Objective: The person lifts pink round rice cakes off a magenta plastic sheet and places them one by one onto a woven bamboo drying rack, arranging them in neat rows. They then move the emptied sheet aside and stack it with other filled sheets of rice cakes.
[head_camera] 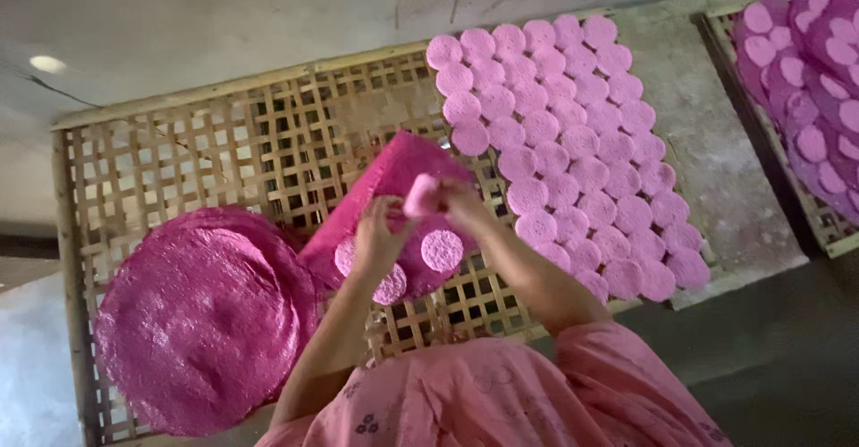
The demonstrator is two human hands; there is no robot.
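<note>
My left hand (378,237) and my right hand (463,204) meet above a woven bamboo tray (224,143). Both pinch one small pale pink disc (420,195) between their fingertips. Under the hands lies a bright pink sheet (394,174), folded, with two loose pink discs (442,250) resting on it. To the right of the hands, several rows of the same small pink discs (573,143) lie edge to edge on the tray. A stack of large round pink sheets (201,317) sits to the left of my left arm.
A second tray (828,223) at the far right carries darker pink sheets with round discs on them. A grey concrete strip (716,143) separates the two trays. Pale floor lies beyond the tray's far edge. My pink sleeves fill the bottom.
</note>
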